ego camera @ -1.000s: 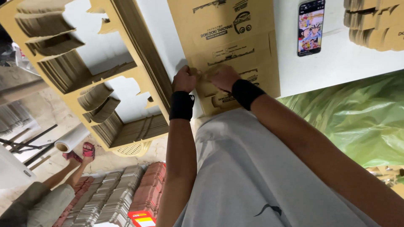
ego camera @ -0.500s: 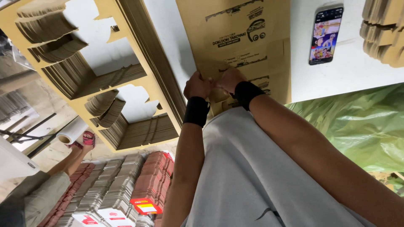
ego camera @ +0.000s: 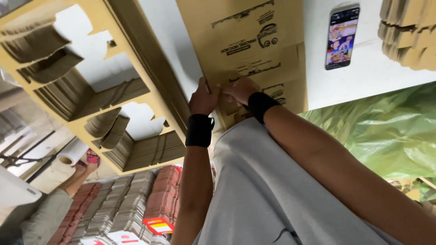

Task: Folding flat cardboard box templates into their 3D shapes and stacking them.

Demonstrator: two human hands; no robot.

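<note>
Head view, the only one: the flat brown cardboard sheet (ego camera: pixel 254 50), printed in black, lies on the white table (ego camera: pixel 372 77), and everything else is placed from that sheet. At its near edge both hands meet. The left hand (ego camera: pixel 203 97), black wristband below it, curls its fingers over the sheet's left near edge and grips it. The right hand (ego camera: pixel 240 89), also in a black wristband, rests just beside it on the sheet, fingers bent and pressed together onto the cardboard. Right of the sheet a phone (ego camera: pixel 341 37) lies screen up, with stacked cardboard pieces (ego camera: pixel 406 36) beyond. Left of the sheet stands a frame holding cardboard stacks (ego camera: pixel 91 97).
</note>
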